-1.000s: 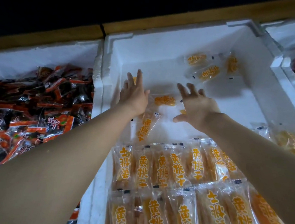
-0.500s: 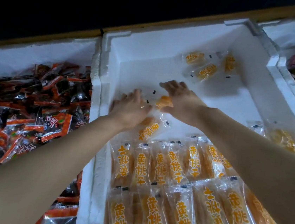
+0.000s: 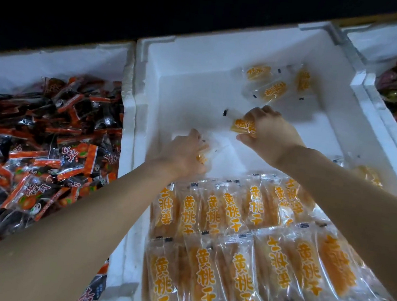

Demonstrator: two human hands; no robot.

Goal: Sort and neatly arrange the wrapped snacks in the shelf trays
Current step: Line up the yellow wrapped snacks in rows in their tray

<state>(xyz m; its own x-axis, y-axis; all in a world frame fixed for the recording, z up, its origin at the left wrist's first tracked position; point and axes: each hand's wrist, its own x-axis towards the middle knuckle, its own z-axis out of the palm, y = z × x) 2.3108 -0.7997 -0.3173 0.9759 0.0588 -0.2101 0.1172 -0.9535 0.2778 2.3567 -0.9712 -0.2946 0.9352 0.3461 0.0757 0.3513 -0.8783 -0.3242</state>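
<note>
1. My right hand is clamped around an orange packet. The packet sticks out of my fist toward nine o'clock, and its clear end is free. The wrapper is slick and I hold only one end, so it could slide out as I carry it.
2. My left hand curls over a second packet, which peeks out at the hand's three o'clock. The view is blurred there, but I think my fingers are closed on it. If the pinch is weak, it drops crooked.
3. Both forearms pass over the neat rows at six o'clock in the white tray. A low wrist would skew them.
4. Loose packets wait at one o'clock, and another lies by the wall at three o'clock. I could easily miss that one.
</note>
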